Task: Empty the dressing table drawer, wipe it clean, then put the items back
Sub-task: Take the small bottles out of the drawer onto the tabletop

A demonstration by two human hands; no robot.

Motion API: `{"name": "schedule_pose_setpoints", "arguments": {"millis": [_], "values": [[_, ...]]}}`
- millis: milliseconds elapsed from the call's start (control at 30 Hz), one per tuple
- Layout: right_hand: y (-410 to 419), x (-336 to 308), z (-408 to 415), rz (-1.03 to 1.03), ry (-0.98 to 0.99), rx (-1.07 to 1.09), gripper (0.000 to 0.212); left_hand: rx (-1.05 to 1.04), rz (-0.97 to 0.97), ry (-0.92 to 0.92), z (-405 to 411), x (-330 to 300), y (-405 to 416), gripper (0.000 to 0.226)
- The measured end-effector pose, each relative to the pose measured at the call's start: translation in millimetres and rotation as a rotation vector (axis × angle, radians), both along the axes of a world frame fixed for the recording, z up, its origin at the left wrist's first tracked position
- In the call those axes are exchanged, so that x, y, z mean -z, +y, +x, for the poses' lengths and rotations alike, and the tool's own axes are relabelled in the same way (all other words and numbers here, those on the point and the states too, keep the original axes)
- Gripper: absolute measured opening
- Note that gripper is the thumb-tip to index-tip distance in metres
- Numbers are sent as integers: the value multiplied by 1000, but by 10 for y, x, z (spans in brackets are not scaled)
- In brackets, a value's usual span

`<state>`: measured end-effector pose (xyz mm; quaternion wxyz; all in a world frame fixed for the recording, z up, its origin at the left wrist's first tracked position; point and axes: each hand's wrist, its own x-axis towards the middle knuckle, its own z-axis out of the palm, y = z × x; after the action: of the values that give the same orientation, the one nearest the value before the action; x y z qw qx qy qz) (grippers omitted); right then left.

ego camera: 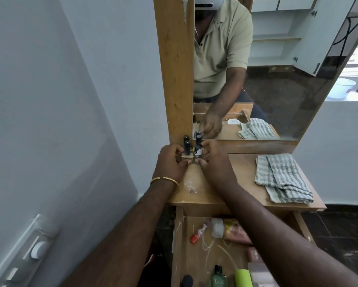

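1. Your left hand (171,160) and right hand (212,157) are both at the back left corner of the dressing table top (225,183), close beside the wooden mirror frame (177,69).
2. Your right hand pinches a small bottle (197,153) with a white label and dark cap, thumb below and fingers curled around its far side.
3. Your left hand's fingers are curled in at the base of two dark upright bottles (186,145); you cannot tell whether they are actually gripped or only touched.
4. A gold bangle (164,180) sits on your left wrist.
5. A folded checked cloth (282,178) lies on the right side of the table top, well apart from your hands.
6. The drawer (179,245) is pulled open below the table top, and things lie in it: a pink tube with a white cap (229,228), a small red-capped item (196,235), a green bottle (218,277), a lime-green container (243,278) and a dark round item (187,280) near the bottom edge.
7. Your right forearm crosses over the drawer's right part and hides what lies under it.
8. The mirror (267,79) shows your reflection reaching to the same corner.
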<state>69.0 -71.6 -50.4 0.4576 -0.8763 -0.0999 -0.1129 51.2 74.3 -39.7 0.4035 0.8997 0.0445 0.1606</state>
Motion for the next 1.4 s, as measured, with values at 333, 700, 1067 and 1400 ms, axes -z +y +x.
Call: {"name": "schedule_pose_setpoints", "arguments": {"millis": [333, 700, 1067, 1400], "values": [[-187, -237, -496, -48, 0, 9, 54, -42, -26, 33, -598, -236, -74, 43], [-313, -192, -1833, -296, 310, -297, 8, 23, 55, 59, -1725, -155, -91, 32], [-172, 84, -2112, -689, 363, -505, 26, 55, 101, 137, -2152, 26, -74, 19], [-177, 123, -2023, -704, 397, -464, 22, 132, 75, 192, -2156, 129, -76, 21]]}}
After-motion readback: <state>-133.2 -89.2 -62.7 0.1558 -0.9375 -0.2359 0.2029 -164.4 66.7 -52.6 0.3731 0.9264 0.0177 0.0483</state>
